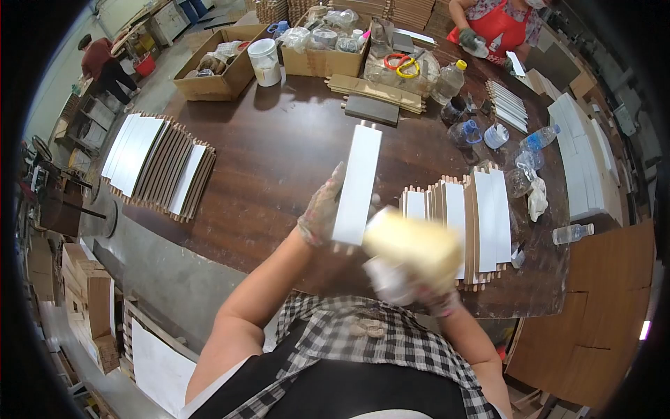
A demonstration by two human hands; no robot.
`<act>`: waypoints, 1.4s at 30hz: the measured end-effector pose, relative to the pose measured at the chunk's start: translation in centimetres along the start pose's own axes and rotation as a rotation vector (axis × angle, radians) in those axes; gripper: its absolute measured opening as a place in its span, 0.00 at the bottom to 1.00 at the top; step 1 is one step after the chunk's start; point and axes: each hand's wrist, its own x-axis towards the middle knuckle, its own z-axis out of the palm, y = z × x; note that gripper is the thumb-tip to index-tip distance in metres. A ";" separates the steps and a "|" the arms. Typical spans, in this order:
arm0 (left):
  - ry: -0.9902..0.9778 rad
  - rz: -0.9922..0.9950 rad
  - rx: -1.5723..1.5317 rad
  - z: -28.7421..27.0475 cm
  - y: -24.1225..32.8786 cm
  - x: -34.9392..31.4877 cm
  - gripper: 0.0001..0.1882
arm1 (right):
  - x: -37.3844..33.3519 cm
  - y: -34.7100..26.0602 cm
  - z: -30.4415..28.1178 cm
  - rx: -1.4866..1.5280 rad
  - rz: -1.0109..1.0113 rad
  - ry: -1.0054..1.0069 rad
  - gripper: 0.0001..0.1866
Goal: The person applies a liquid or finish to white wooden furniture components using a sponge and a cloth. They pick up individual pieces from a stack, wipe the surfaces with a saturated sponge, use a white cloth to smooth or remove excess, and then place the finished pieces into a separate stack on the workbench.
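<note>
A narrow white board (358,185) with wooden dowel pegs at both ends stands tilted over the table in front of me. My left hand (322,209), in a stained glove, grips its left edge. My right hand (440,302) is gloved too and closed on a pale yellow sponge-like block (413,244), smeared by motion, beside the board's lower right side. Something white (391,281) shows under the block, too blurred to name. Close by on the right lies a row of similar pegged boards (455,216), some showing white faces, others brown edges.
Another row of pegged boards (143,157) lies on the table's left. Cardboard boxes (322,64), a white tub (264,64) and red-yellow scissors (401,65) stand at the back. Plastic bottles (541,137) line the right. A co-worker in a red apron (492,35) works across the table.
</note>
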 end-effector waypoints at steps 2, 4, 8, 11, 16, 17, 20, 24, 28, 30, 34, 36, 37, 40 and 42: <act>-0.042 0.012 0.290 2.0 0.3 -1.4 0.34 | 0.2 -2.1 -5.1 -0.184 0.119 0.109 0.27; -0.168 -0.050 0.467 2.8 0.7 -3.0 0.42 | 1.9 -3.7 -10.9 -0.439 0.249 0.175 0.25; -0.219 -0.398 0.531 2.7 1.1 -4.8 0.50 | 6.5 -7.2 -12.7 -0.530 0.418 0.109 0.26; -0.173 -0.491 0.646 2.4 0.7 -5.9 0.48 | 7.4 -6.6 -14.8 -0.997 0.324 -0.260 0.29; -0.186 -0.662 0.643 3.5 0.6 -6.4 0.47 | 8.3 -6.5 -11.1 -0.386 0.464 -0.249 0.31; -0.187 -0.686 0.598 3.7 0.5 -6.6 0.46 | 8.2 -6.5 -10.8 -0.195 0.556 -0.234 0.32; -0.239 -0.727 0.565 2.7 -0.1 -6.6 0.46 | 10.1 -6.6 -10.8 -0.495 0.533 -0.499 0.32; -0.209 -0.741 0.505 2.1 -0.5 -6.9 0.46 | 10.0 -6.1 -11.1 -0.204 0.686 -0.379 0.31; -0.215 -0.700 0.645 1.9 -0.5 -6.6 0.45 | 10.7 -5.9 -10.2 -0.279 0.736 -0.580 0.30; -0.229 -0.653 0.685 1.7 -0.4 -6.5 0.44 | 10.4 -5.8 -10.4 -0.324 0.773 -0.405 0.30; -0.266 -0.499 0.862 1.0 0.6 -6.7 0.42 | 9.4 -4.4 -14.1 -0.804 0.574 -0.299 0.36; -0.211 -0.425 1.009 0.7 1.3 -7.1 0.40 | 6.5 -3.4 -17.7 -0.892 0.499 -0.385 0.36; -0.194 -0.372 1.157 0.6 1.6 -7.0 0.38 | 4.1 -2.5 -22.1 -1.021 0.357 -0.538 0.35; -0.073 -0.007 1.199 -2.3 2.7 -8.2 0.32 | 1.0 -2.9 -17.2 -0.816 0.524 -0.222 0.35; 0.274 0.018 1.040 -4.0 3.6 -8.9 0.36 | -1.1 -3.3 -16.0 -0.729 0.629 -0.105 0.35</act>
